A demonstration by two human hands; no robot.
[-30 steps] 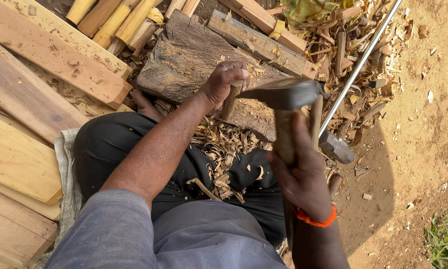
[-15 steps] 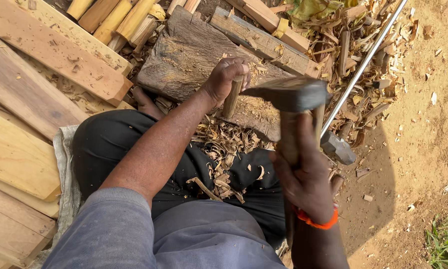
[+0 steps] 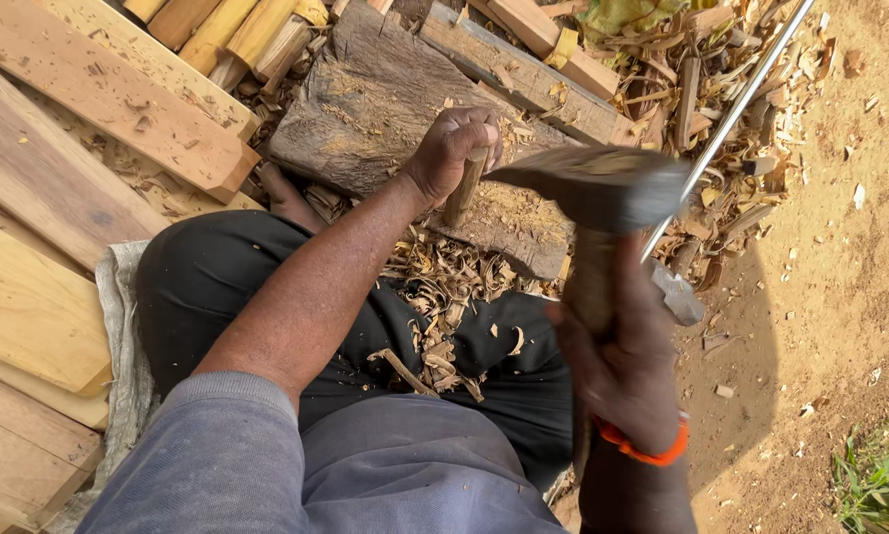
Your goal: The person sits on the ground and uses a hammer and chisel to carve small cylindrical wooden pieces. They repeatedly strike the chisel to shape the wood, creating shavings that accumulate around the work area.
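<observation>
My left hand [image 3: 451, 150] grips a short wooden peg [image 3: 461, 196] and holds it upright on a rough wooden chopping block [image 3: 365, 99]. My right hand [image 3: 617, 351] is closed round the wooden handle of an adze-like tool. Its broad metal blade [image 3: 593, 188] hangs blurred just right of the peg, level with my left hand. An orange band circles my right wrist. Curled wood shavings [image 3: 444, 297] lie on my dark trousers and round the block.
Pale planks [image 3: 88, 99] are stacked at the left, cut sticks [image 3: 236, 30] at the top. A long metal rod [image 3: 736, 114] slants across the right over a heap of chips. Bare earth and some grass [image 3: 875, 475] lie at the right.
The blade has stayed close to the peg, shifting slightly up and toward it. My left hand keeps the peg upright on the block.
</observation>
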